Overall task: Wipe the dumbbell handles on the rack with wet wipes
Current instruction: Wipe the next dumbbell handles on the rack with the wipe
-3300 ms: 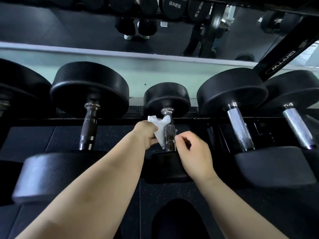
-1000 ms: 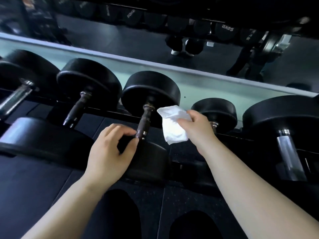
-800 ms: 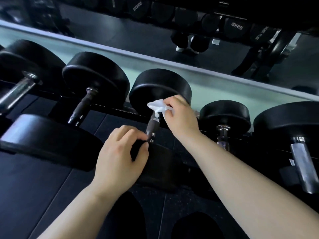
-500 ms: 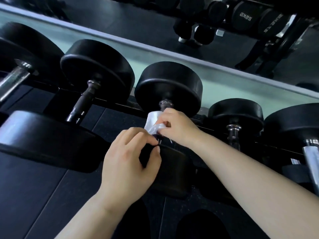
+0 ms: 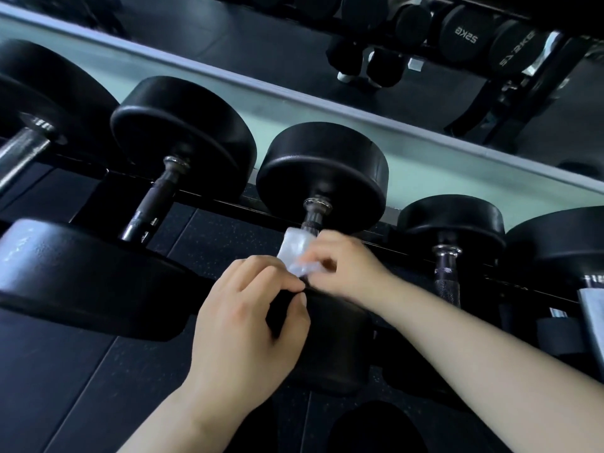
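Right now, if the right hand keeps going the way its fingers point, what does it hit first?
Probably the left hand: the right hand, gripping the wet wipe on the handle, points leftward at its fingertips. Depth is unclear.

Dim, bluish light with soft sheen on the black weights, motion blur at the right hand (image 5: 343,266), wide-angle bending at edges

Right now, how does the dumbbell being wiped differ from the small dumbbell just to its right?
The black round-headed dumbbell being wiped has a larger far head than the small black dumbbell to its right. Its handle is wrapped in the white wet wipe, pinched by the right hand, with the left hand on its near head; the small one's knurled handle is bare and untouched. Both lie on the rack.
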Motion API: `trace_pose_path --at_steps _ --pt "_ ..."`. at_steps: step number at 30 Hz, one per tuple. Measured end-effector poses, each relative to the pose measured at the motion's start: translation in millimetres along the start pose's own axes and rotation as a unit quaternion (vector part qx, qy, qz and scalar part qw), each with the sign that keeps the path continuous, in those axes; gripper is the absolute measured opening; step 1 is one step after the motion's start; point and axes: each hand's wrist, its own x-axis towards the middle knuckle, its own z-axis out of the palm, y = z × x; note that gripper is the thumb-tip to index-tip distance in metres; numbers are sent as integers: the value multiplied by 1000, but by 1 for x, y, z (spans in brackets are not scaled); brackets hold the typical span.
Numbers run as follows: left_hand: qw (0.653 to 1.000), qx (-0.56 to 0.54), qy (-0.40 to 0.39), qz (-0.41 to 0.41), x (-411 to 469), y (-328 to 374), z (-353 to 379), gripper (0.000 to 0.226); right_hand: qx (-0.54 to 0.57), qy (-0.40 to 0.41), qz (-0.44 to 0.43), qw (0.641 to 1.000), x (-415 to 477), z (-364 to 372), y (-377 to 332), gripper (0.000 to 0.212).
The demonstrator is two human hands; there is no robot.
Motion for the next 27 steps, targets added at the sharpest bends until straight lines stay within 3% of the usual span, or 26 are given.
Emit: trace_pose_path --at_steps 4,8,10,12,15,17,19,22,23,25,27 --pt "1000 4 4 2 -1 0 0 19 53 -69 58 995 2 -6 0 25" --pt "1000 10 1 -4 0 2 0 21 75 71 109 989 26 -17 6 20" --pt "1000 11 -1 -7 0 2 0 22 82 99 110 986 26 -14 6 18" --pt "1000 11 -1 -8 -1 2 -1 22 71 59 99 991 15 -10 4 22" --pt "1000 6 7 -8 -1 2 0 20 36 -85 46 995 -4 -1 -2 18" --pt "1000 4 8 -8 -1 2 1 19 55 -114 45 991 -4 -1 -2 12" --pt "1000 11 8 -8 -1 3 1 21 73 -51 72 993 6 -6 2 13" --pt "1000 9 7 -12 0 4 1 22 108 111 111 982 20 -14 8 25" --pt "1000 9 6 -12 0 3 1 22 112 126 112 979 21 -12 8 26" --pt "1000 8 6 -13 -1 3 1 22 81 78 83 990 14 -8 4 23" --pt "1000 5 6 -13 0 3 1 22 3 -33 11 999 3 -1 -3 21"
